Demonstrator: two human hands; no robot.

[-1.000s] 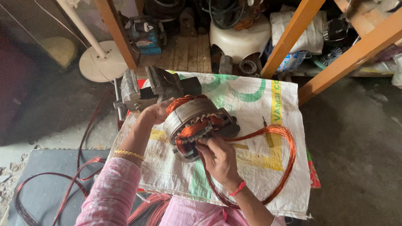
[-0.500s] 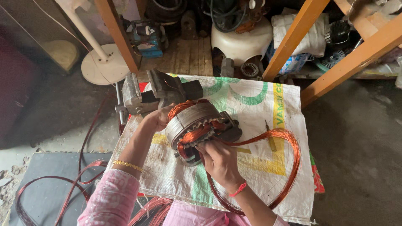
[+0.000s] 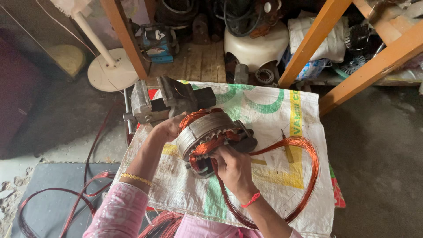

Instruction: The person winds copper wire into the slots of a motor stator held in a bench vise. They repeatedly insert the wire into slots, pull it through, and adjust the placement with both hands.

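Holding: I see a motor stator (image 3: 210,137), a ring of grey laminated steel with copper windings bulging from its rim, held tilted on its side just above a white woven sack (image 3: 264,105), between both hands.
Left hand: my view shows the left hand (image 3: 169,128) pressed to the stator's far left side, fingers wrapped round the steel ring; the fingertips are hidden behind it.
Right hand: the right hand (image 3: 233,169) sits at the near lower edge of the stator, fingers bunched together and pinched on the copper wire where it enters the core; I cannot tell which strand.
Wire: a copper wire loop (image 3: 304,176) runs from the stator out to the right, curves over the sack and comes back under the right wrist.
Wrists: I note a red thread band (image 3: 251,200) on the right wrist and a gold bangle (image 3: 135,178) on the left, above a pink sleeve (image 3: 118,211).
Bench vise: a grey bench vise (image 3: 169,100) stands just beyond the left hand, at the sack's far left corner.
Loose coils: more reddish wire (image 3: 66,198) trails over the dark mat at lower left.
Beyond: I see a white fan base (image 3: 110,75) on the floor at left, orange wooden legs (image 3: 315,42) crossing the right, and a white housing (image 3: 255,44) among clutter at the back.
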